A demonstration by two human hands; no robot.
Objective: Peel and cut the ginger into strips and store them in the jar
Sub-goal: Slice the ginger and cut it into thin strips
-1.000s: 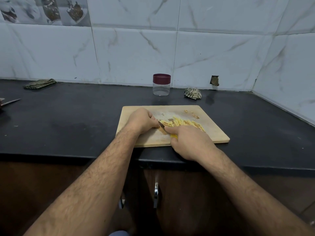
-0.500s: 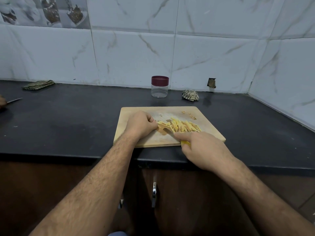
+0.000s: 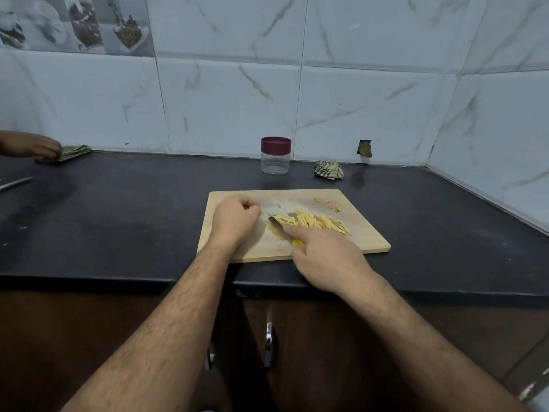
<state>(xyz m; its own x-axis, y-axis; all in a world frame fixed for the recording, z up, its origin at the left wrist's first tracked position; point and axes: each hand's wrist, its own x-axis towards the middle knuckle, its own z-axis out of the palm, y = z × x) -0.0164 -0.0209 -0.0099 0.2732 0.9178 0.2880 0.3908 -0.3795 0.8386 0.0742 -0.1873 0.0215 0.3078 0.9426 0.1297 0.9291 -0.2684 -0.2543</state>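
**Operator:** Report the position of the work items.

**Inspector:** A wooden cutting board (image 3: pixel 365 233) lies on the dark bench (image 3: pixel 118 221), close to its front edge. The ginger strips (image 3: pixel 315 223) form a loose yellow pile on the middle to right part of the board. A few small scraps (image 3: pixel 332 206) lie apart from the pile, nearer the board's far right corner.

**Operator:** State of the right hand?

**Inspector:** The right hand (image 3: pixel 329 263) grips a knife (image 3: pixel 279 228) by its yellow handle, fingers curled round it, with the forefinger stretched forward along the back of the blade. The blade lies low on the board, its tip at the left end of the ginger pile.

**Operator:** And the left hand?

**Inspector:** The left hand (image 3: pixel 234 221) rests on the left part of the board, fingers curled into a loose fist. It appears to hold nothing and sits just beside the knife tip, apart from the strips.

**Operator:** Location of the jar?

**Inspector:** The jar (image 3: pixel 275 156), clear with a dark red lid in place, stands upright at the back of the bench near the tiled wall (image 3: pixel 225 99), behind the board. A crumpled cloth (image 3: pixel 328 170) lies to its right. At the far left another person's hand (image 3: pixel 32 147) touches a second cloth (image 3: pixel 74 151), with a second knife (image 3: pixel 16 183) lying nearby.
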